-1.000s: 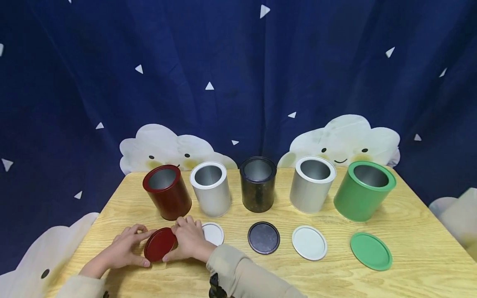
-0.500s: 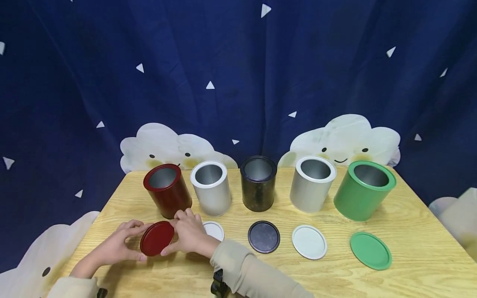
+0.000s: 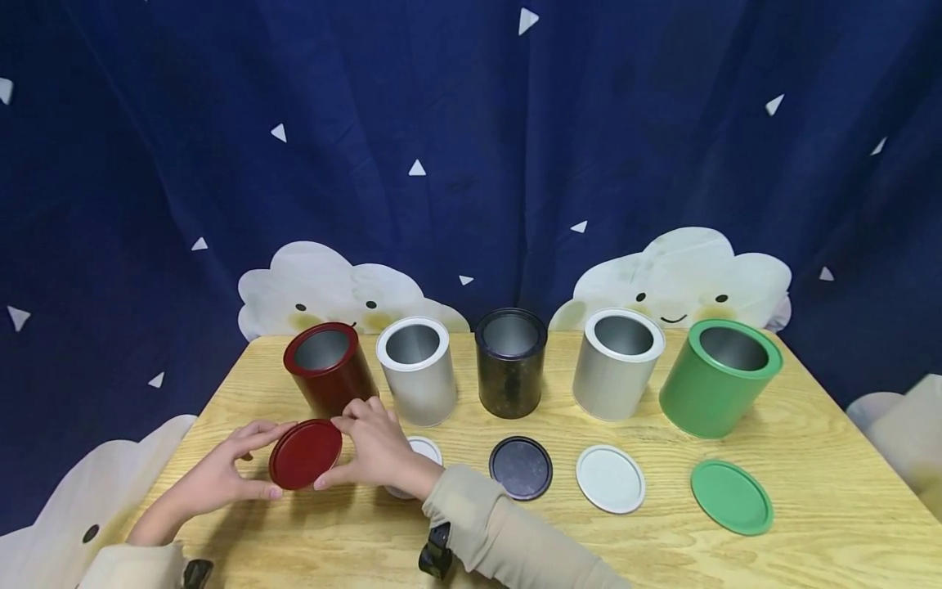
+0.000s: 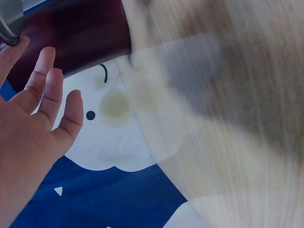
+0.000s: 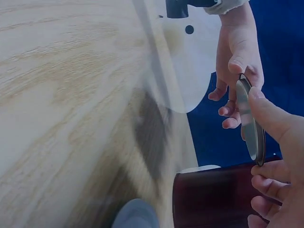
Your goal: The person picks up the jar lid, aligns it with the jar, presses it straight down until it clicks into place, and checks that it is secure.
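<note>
A dark red round lid (image 3: 306,455) is held up above the table between my two hands, tilted with its red face toward the head camera. My left hand (image 3: 221,474) holds its left edge between thumb and fingers. Opposite, my right hand (image 3: 379,450) pinches the right edge. Its silvery underside shows in the right wrist view, where both thumbs touch the lid (image 5: 251,121). Just behind the hands stands an uncovered dark red can (image 3: 334,384), its lower part covered by the lid and right hand. In the left wrist view this can (image 4: 76,38) lies beyond my fingers.
A row of open cans continues rightward: a white can (image 3: 419,384), a black can (image 3: 510,376), another white can (image 3: 616,376) and a green can (image 3: 710,388). Before them lie a partly hidden white lid (image 3: 428,449), black lid (image 3: 521,468), white lid (image 3: 610,479) and green lid (image 3: 732,496).
Both hands have lifted the red lid off the table and carried it toward the red can, slightly to the left. The other cans and lids stay where they were.
</note>
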The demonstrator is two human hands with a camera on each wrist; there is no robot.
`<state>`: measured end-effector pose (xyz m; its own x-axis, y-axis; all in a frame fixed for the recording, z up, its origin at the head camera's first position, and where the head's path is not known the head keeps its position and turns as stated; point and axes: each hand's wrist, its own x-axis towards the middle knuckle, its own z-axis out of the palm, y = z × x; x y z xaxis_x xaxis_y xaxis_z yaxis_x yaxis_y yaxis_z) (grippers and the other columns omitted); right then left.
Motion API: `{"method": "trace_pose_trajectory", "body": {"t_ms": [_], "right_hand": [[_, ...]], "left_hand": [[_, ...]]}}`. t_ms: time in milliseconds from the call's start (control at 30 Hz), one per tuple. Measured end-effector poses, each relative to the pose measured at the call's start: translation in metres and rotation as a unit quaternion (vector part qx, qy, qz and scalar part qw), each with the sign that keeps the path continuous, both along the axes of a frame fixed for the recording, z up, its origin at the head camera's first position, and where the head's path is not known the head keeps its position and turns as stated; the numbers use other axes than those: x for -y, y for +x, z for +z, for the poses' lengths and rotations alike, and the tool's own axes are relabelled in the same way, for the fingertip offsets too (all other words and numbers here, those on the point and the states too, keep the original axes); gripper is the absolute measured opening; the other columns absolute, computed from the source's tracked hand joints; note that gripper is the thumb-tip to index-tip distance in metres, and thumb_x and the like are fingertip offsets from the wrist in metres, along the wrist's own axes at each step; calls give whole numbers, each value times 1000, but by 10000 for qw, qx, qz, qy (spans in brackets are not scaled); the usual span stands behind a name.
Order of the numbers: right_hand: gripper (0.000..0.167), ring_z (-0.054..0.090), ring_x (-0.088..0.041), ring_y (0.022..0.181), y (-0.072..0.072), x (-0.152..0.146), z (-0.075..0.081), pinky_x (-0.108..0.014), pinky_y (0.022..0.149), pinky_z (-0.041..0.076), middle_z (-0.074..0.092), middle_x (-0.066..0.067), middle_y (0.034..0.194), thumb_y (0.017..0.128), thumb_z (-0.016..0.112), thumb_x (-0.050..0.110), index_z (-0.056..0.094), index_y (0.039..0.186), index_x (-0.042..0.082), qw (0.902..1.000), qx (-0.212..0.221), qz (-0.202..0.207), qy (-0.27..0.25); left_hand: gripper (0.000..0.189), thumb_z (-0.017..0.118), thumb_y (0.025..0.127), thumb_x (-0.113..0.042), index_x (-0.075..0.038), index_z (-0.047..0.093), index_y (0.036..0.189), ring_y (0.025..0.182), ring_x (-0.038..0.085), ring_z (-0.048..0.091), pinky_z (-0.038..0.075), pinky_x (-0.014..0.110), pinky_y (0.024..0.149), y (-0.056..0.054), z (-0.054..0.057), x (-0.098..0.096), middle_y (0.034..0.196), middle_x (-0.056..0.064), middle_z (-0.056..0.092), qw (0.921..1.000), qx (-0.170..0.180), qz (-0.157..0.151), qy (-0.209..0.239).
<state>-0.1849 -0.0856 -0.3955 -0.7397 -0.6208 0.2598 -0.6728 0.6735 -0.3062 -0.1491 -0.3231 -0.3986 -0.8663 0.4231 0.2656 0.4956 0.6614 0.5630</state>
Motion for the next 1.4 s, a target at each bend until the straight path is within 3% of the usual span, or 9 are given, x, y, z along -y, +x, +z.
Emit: {"method": "trace_pose_trajectory", "body": {"t_ms": [133, 367, 567, 933, 1200, 1400], "right_hand": [[79, 37, -8, 92, -1, -1, 5, -19, 70, 27, 48, 7, 107, 63, 70, 63, 58, 124, 15, 10000, -31, 56, -38], [78, 39, -9, 94, -5, -4, 19, -20, 76, 30, 50, 5, 107, 64, 71, 62, 59, 123, 12, 9997, -167, 136, -114], [79, 41, -9, 92, -11, -7, 29, -18, 77, 32, 52, 3, 104, 64, 73, 58, 57, 124, 8, 9995, -15, 242, -223], [79, 43, -10, 92, -20, -6, 44, -19, 79, 33, 52, 2, 104, 63, 74, 57, 57, 124, 11, 9989, -62, 285, -370], [75, 44, -10, 95, -30, -4, 52, -18, 80, 33, 53, 1, 104, 65, 75, 53, 58, 124, 9, 9977, 35, 308, -605], [75, 45, -11, 96, -37, -3, 57, -18, 80, 35, 52, 1, 104, 65, 75, 53, 57, 124, 9, 9968, 251, 193, -741]], "left_hand": [[76, 85, 59, -15, -5, 53, 127, 104, -6, 32, 39, 48, 74, 0, 6, 0, 111, 1, 50, 9999, 81, 48, 50], [74, 83, 60, -11, -3, 52, 127, 101, -3, 38, 40, 35, 72, -6, 16, -1, 107, -5, 53, 10000, -68, 3, 73], [73, 83, 60, -6, -2, 52, 127, 94, 0, 40, 38, 29, 68, -11, 21, -3, 104, -7, 53, 9993, -278, -147, 180], [73, 81, 60, -1, 1, 51, 126, 94, 2, 41, 36, 25, 69, -17, 39, -4, 104, -10, 52, 9981, -475, -129, 378], [68, 77, 62, 6, 4, 51, 124, 94, 1, 43, 36, 20, 70, -24, 42, -2, 108, -12, 53, 9960, -561, -27, 701], [63, 77, 61, 10, 6, 54, 120, 96, 1, 44, 36, 16, 72, -29, 42, -5, 109, -13, 53, 9916, -733, 298, 1026]]}}
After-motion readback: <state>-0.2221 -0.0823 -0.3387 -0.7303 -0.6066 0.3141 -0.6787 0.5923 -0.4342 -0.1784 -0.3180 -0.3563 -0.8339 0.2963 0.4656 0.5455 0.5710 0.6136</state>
